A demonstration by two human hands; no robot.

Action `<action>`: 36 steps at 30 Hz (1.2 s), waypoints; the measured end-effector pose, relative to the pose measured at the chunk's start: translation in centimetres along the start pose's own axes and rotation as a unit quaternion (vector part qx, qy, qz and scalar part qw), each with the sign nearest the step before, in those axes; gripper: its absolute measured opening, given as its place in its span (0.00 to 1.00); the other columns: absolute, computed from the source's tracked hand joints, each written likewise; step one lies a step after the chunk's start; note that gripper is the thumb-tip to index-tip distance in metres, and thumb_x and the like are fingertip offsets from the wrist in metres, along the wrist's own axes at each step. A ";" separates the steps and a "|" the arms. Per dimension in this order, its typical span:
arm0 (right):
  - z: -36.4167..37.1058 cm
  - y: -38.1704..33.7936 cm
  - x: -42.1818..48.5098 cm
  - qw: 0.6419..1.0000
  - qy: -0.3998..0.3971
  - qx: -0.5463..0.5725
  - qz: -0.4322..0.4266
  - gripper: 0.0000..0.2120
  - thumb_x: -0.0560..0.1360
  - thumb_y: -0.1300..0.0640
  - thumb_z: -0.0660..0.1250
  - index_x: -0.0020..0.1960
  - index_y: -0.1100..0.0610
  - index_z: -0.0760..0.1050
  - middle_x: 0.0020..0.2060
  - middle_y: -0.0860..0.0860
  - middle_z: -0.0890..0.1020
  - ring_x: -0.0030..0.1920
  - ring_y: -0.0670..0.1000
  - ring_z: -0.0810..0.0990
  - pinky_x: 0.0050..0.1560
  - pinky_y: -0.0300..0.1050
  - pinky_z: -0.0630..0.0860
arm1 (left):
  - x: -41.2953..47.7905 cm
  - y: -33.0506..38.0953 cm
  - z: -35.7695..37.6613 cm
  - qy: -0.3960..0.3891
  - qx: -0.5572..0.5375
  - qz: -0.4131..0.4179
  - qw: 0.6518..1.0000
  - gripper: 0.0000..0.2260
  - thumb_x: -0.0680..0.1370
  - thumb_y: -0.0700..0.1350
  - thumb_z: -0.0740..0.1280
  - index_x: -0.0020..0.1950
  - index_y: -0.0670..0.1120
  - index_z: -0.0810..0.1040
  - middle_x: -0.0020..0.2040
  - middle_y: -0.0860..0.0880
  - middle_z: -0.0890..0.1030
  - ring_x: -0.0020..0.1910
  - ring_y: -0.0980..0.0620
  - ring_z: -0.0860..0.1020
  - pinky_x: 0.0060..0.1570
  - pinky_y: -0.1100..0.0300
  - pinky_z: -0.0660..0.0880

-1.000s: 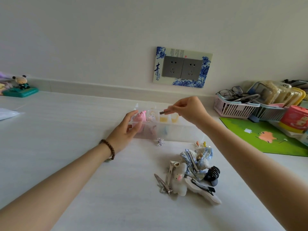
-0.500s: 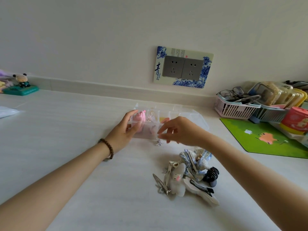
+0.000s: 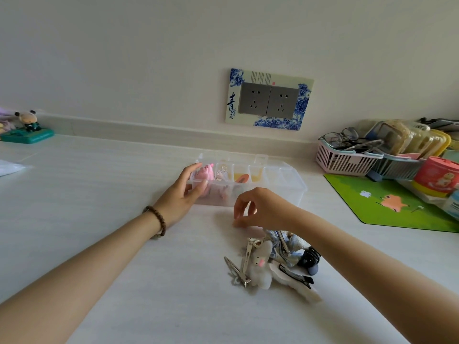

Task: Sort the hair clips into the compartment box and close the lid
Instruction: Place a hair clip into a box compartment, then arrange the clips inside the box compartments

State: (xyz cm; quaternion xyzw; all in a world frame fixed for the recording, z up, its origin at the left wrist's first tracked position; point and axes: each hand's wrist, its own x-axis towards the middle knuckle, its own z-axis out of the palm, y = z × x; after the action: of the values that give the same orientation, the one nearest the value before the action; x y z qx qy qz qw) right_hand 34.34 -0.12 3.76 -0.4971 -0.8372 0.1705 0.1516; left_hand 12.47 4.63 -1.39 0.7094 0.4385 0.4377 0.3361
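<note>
A clear compartment box (image 3: 293, 187) stands open in the middle of the white counter, its lid folded back. Its left cells hold a pink clip (image 3: 207, 173), a silvery clip (image 3: 221, 174), an orange clip (image 3: 242, 179) and a yellow one (image 3: 257, 173). My left hand (image 3: 183, 194) grips the box's left end. My right hand (image 3: 260, 209) is just in front of the box with its fingertips pinched down at the counter. The small silver clip that lay there is hidden under the fingers. A pile of loose hair clips (image 3: 260, 266) with a black claw clip (image 3: 309, 256) lies nearer to me.
To the right stand a pink basket (image 3: 347, 160) with glasses, a grey basket of packets, a red tin (image 3: 437, 177) and a green mat (image 3: 397, 207). A figurine on a green stand (image 3: 27, 134) is far left. A socket plate (image 3: 269, 100) is on the wall.
My right hand came down from above the box's middle cells to the counter in front of it, over the small silver clip. An orange clip now lies in a middle cell. My left hand stayed.
</note>
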 end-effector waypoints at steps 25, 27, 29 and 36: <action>-4.1 3.3 3.6 0.987 0.157 -0.036 0.017 0.07 0.73 0.49 0.68 0.47 0.50 0.81 0.57 0.49 0.80 0.58 0.50 0.77 0.62 0.49 0.71 | -0.2 1.4 -0.3 0.081 0.144 0.143 0.976 0.17 0.75 0.53 0.63 0.62 0.52 0.72 0.68 0.56 0.64 0.70 0.59 0.61 0.67 0.65 0.56; -4.6 3.1 3.8 0.990 0.133 -0.029 0.033 0.09 0.70 0.47 0.70 0.45 0.50 0.81 0.56 0.49 0.80 0.57 0.49 0.77 0.59 0.48 0.71 | -0.1 1.8 -0.3 0.076 0.177 0.177 0.965 0.12 0.74 0.51 0.66 0.56 0.49 0.77 0.68 0.54 0.67 0.69 0.58 0.63 0.66 0.70 0.56; -5.5 2.6 4.1 0.995 0.087 -0.029 0.041 0.13 0.68 0.44 0.71 0.46 0.52 0.83 0.55 0.49 0.81 0.57 0.49 0.77 0.55 0.43 0.69 | 0.0 1.9 0.1 0.057 0.160 0.174 0.970 0.09 0.74 0.50 0.67 0.51 0.49 0.78 0.66 0.54 0.72 0.68 0.59 0.65 0.63 0.74 0.58; -5.7 1.0 4.6 0.995 -0.018 -0.072 0.070 0.22 0.77 0.39 0.55 0.53 0.52 0.81 0.58 0.52 0.81 0.58 0.53 0.76 0.61 0.49 0.69 | -0.1 2.1 -0.3 0.078 0.102 0.147 0.981 0.02 0.73 0.47 0.69 0.45 0.51 0.79 0.48 0.57 0.82 0.56 0.65 0.75 0.56 0.67 0.70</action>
State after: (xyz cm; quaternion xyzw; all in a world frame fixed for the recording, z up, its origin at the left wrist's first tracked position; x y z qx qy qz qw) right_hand 35.46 5.19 8.83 -0.5608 -0.8132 0.1284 0.0882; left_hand 12.85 3.79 0.48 0.7603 0.3967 0.4894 0.1585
